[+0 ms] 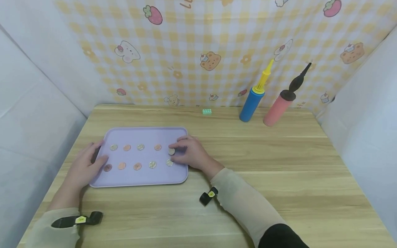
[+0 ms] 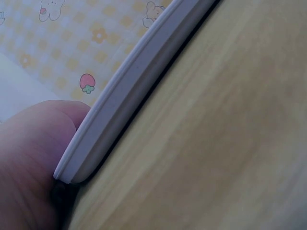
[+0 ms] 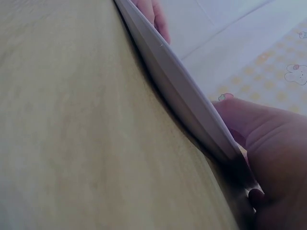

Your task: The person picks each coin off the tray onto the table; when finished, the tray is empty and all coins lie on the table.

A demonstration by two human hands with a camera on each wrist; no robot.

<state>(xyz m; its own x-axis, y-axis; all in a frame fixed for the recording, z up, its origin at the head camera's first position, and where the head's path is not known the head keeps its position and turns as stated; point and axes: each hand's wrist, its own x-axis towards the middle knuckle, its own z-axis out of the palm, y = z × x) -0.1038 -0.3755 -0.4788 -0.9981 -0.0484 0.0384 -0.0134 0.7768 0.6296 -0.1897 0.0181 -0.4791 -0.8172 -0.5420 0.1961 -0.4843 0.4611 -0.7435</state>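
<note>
A lilac tray (image 1: 142,181) lies on the wooden table, with two rows of silver and copper-coloured coins on it. My right hand (image 1: 190,153) reaches over the tray's right side, thumb and forefinger pinching a silver coin (image 1: 171,151) at the right end of the upper row. Just below the thumb lies another silver coin (image 1: 169,162). At the tray's left side, my left hand (image 1: 83,167) rests spread on the rim, thumb inside near a dark copper coin (image 1: 107,167). Both wrist views show the tray's outer wall; the coins are hidden there.
Behind the tray, a small mint-green toy brick (image 1: 206,111) sits near the table's back edge. A blue and yellow hand pump (image 1: 249,105) and a pink and black one (image 1: 277,109) stand at the back right. A checked cloth (image 1: 186,44) hangs behind the table (image 1: 248,165).
</note>
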